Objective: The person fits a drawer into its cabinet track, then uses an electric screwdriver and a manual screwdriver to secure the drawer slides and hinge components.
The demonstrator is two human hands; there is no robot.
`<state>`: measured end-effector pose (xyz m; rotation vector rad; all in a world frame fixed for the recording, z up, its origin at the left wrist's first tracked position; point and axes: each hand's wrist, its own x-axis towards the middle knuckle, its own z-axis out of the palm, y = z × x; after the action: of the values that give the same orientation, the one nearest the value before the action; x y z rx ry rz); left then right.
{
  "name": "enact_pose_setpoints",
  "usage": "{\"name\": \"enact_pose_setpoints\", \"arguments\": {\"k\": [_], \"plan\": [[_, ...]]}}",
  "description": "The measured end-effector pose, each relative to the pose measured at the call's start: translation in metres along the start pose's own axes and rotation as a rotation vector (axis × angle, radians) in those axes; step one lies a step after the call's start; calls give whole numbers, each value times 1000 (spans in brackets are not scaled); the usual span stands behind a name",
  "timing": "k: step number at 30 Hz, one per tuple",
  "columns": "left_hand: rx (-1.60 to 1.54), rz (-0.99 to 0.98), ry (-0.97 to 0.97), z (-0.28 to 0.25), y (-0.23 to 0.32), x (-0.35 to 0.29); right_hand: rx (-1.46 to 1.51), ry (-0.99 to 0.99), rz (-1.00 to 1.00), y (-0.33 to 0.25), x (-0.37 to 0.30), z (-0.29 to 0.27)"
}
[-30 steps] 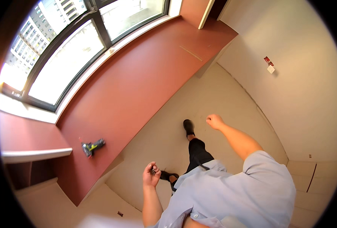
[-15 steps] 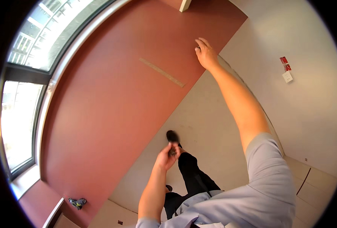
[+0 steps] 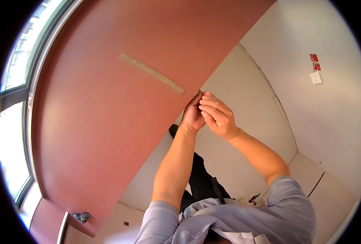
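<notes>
My left hand (image 3: 193, 115) is raised in front of me, cupped with its palm turned to the right. Against that palm are the bent fingers of my right hand (image 3: 220, 117), bunched together. What lies between the two hands is hidden by the fingers. Just beyond the hands, a long pale speckled strip (image 3: 153, 73) runs slantwise on the red wall (image 3: 103, 134).
A window (image 3: 16, 122) is at the left. A white socket (image 3: 316, 78) with red tape above it sits on the pale wall at right. A dark grey object (image 3: 81, 217) is at lower left. My black shoe (image 3: 173, 130) shows below the hands.
My right hand has come down from the upper right to meet the left. The left hand has risen; the cluster of small dark pieces seen in it is now hidden. The view has shifted.
</notes>
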<state>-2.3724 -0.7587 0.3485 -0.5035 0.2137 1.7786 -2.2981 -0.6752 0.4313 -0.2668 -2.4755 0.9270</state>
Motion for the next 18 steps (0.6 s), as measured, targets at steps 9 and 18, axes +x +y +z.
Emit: {"name": "enact_pose_setpoints", "arguments": {"k": [9, 18], "plan": [[454, -272, 444, -42, -1, -193, -291, -101, 202, -45, 85, 67], [154, 55, 672, -52, -56, -473, 36, -453, 524, -114, 64, 79]]}}
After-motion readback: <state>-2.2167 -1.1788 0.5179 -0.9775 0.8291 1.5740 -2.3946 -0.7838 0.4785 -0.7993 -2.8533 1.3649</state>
